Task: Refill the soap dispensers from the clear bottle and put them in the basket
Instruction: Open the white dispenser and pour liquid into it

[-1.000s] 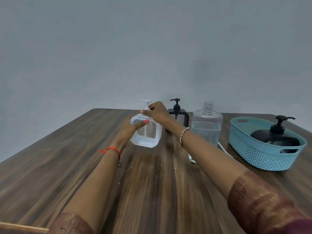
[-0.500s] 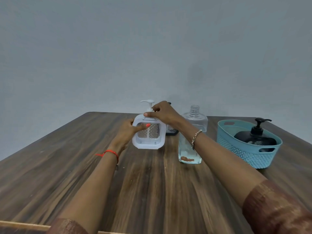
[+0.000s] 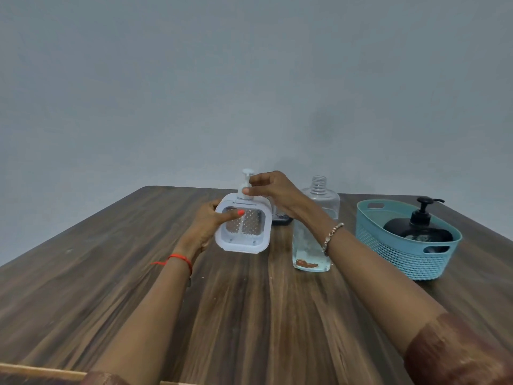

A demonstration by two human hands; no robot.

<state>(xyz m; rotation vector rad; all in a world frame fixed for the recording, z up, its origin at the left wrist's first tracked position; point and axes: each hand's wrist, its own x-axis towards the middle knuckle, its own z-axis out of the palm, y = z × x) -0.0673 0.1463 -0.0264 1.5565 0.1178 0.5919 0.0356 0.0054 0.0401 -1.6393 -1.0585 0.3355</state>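
A white square soap dispenser (image 3: 244, 243) with a clear dotted window stands at the table's middle. My left hand (image 3: 206, 222) grips its left side, thumb across the window. My right hand (image 3: 273, 190) pinches the white pump (image 3: 247, 176) at its collar on top. To the right stands the clear bottle (image 3: 312, 245), uncapped, partly filled, my right wrist crossing in front of it. A teal basket (image 3: 402, 254) at the far right holds a black pump dispenser (image 3: 419, 229). Another dark dispenser (image 3: 281, 218) is mostly hidden behind the white one.
The wooden table (image 3: 236, 315) stretches toward me, with its far edge just behind the bottles and a plain grey wall beyond. A light wooden strip (image 3: 33, 369) runs along the near left edge.
The white dispenser has been drawn closer to me and set more upright between both hands. My view has shifted, so the bottle and basket sit further left in frame.
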